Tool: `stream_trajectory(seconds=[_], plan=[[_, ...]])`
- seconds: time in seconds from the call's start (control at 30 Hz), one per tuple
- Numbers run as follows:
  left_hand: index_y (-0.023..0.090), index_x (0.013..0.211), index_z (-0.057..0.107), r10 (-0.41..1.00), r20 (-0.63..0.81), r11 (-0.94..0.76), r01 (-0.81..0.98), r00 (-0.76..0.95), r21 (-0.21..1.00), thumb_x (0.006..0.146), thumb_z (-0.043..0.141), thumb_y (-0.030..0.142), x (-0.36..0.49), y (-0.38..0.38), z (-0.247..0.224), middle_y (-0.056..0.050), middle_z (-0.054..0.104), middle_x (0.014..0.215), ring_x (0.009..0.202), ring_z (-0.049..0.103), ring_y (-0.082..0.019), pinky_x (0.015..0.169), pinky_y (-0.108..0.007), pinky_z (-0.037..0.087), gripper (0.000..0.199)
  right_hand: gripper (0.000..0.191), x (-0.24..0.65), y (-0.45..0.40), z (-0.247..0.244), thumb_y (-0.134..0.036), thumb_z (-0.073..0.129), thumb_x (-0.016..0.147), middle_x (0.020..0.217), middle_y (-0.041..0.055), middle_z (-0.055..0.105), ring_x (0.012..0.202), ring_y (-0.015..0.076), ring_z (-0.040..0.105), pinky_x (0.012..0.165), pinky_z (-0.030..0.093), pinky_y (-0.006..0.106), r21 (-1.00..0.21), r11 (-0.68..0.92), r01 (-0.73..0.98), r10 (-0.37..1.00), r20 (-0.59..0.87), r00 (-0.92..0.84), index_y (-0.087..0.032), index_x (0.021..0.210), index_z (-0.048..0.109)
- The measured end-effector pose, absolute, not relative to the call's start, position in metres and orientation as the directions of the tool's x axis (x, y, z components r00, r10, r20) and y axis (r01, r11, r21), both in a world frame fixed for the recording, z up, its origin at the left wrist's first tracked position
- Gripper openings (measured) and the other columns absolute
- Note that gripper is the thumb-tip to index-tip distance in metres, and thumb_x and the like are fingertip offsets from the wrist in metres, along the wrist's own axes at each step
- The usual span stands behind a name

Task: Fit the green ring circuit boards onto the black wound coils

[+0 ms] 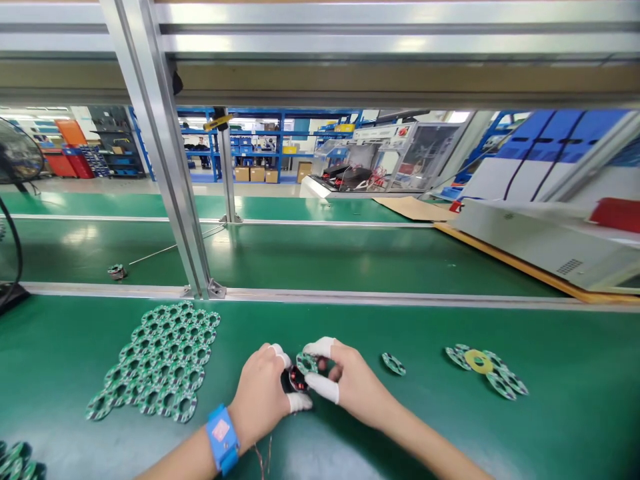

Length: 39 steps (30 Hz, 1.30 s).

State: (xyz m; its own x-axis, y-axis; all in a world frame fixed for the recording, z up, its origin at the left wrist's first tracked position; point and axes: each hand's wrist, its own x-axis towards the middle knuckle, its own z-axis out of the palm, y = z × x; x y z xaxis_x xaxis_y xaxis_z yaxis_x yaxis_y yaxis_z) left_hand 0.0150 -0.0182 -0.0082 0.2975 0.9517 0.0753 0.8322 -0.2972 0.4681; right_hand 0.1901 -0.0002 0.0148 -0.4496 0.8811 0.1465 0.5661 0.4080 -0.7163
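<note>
My left hand [261,387], with white finger covers on thumb and forefinger and a blue wrist strap [223,439], grips a small motor stator [298,379] with dark and reddish windings. Thin wires [263,459] hang below that wrist. Between the covered thumb and finger of my right hand [353,381] is a green ring-shaped circuit board [306,363]. The board is tilted right at the stator's top; whether the two touch I cannot tell. A single loose ring board [394,364] lies to the right of my right hand.
Rows of green ring boards [165,353] cover the bench at left. More boards [500,383] lie at right around a yellow ring [479,361]. An aluminium post [170,167] rises beyond the hands. Another wound part [117,271] sits behind the rail, and a grey machine panel [545,243] at back right.
</note>
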Motion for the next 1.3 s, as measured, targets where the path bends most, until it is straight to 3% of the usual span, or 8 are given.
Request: stream_trajectory(seconds=[0.2,0.37,0.57,0.83,1.03,1.13,1.3], plan=[[0.016,0.076,0.062,0.946,0.11,-0.318,0.821,0.304,0.474,0.067,0.069,0.054,0.016,-0.018,-0.013,-0.005,0.059,0.082,0.079,0.051,-0.022,0.069,-0.033,0.038,0.039,0.023,0.187,-0.008,0.01,-0.021,0.061,0.073,0.085,0.0038,0.061,0.074,0.0175,0.054,0.061,0.044,0.025,-0.644,0.469,0.605,0.848,0.137,-0.511,-0.02,0.096,0.065],[0.016,0.073,0.061,0.943,0.123,-0.328,0.806,0.308,0.494,0.067,0.068,0.053,0.015,-0.018,-0.014,-0.005,0.059,0.081,0.078,0.051,-0.022,0.068,-0.032,0.038,0.038,0.018,0.189,-0.009,0.016,-0.022,0.058,0.078,0.084,0.0034,0.061,0.073,0.0169,0.053,0.062,0.044,0.025,-0.595,0.5,0.629,0.827,0.113,-0.551,-0.021,0.095,0.065],[0.016,0.074,0.06,0.942,0.136,-0.332,0.801,0.307,0.499,0.07,0.066,0.051,0.015,-0.018,-0.015,-0.005,0.059,0.08,0.078,0.052,-0.022,0.068,-0.033,0.039,0.035,0.022,0.191,-0.01,0.019,-0.024,0.058,0.079,0.097,0.0057,0.063,0.086,0.0202,0.056,0.068,0.045,0.027,-0.545,0.554,0.63,0.799,0.133,-0.587,-0.022,0.1,0.063],[0.017,0.075,0.06,0.945,0.113,-0.321,0.801,0.307,0.506,0.067,0.071,0.05,0.016,-0.019,-0.012,-0.005,0.06,0.081,0.079,0.052,-0.022,0.068,-0.032,0.039,0.036,0.02,0.189,-0.012,0.022,-0.027,0.06,0.081,0.097,0.0073,0.065,0.086,0.0219,0.058,0.072,0.047,0.031,-0.396,0.57,0.72,0.804,0.092,-0.587,-0.02,0.099,0.063],[0.017,0.074,0.059,0.941,0.112,-0.332,0.807,0.319,0.489,0.071,0.068,0.046,0.016,-0.02,-0.013,-0.005,0.06,0.081,0.078,0.052,-0.022,0.068,-0.032,0.039,0.03,0.017,0.188,-0.016,0.015,-0.027,0.055,0.085,0.091,0.0088,0.066,0.081,0.0237,0.058,0.066,0.048,0.032,-0.255,0.598,0.76,0.797,0.087,-0.598,-0.017,0.095,0.065],[0.017,0.073,0.058,0.937,0.124,-0.344,0.807,0.326,0.479,0.072,0.067,0.043,0.015,-0.019,-0.014,-0.004,0.059,0.081,0.078,0.052,-0.021,0.068,-0.031,0.039,0.028,0.018,0.188,-0.016,0.014,-0.029,0.056,0.085,0.09,0.0082,0.066,0.082,0.0231,0.058,0.067,0.047,0.031,-0.273,0.586,0.763,0.806,0.105,-0.582,-0.018,0.096,0.065],[0.018,0.072,0.058,0.928,0.155,-0.372,0.804,0.34,0.465,0.073,0.064,0.041,0.016,-0.019,-0.016,-0.004,0.059,0.078,0.074,0.052,-0.02,0.065,-0.03,0.039,0.024,0.027,0.184,-0.014,0.022,-0.024,0.062,0.078,0.1,0.0072,0.064,0.088,0.0215,0.058,0.073,0.046,0.029,-0.467,0.536,0.703,0.822,0.098,-0.561,-0.019,0.104,0.061]])
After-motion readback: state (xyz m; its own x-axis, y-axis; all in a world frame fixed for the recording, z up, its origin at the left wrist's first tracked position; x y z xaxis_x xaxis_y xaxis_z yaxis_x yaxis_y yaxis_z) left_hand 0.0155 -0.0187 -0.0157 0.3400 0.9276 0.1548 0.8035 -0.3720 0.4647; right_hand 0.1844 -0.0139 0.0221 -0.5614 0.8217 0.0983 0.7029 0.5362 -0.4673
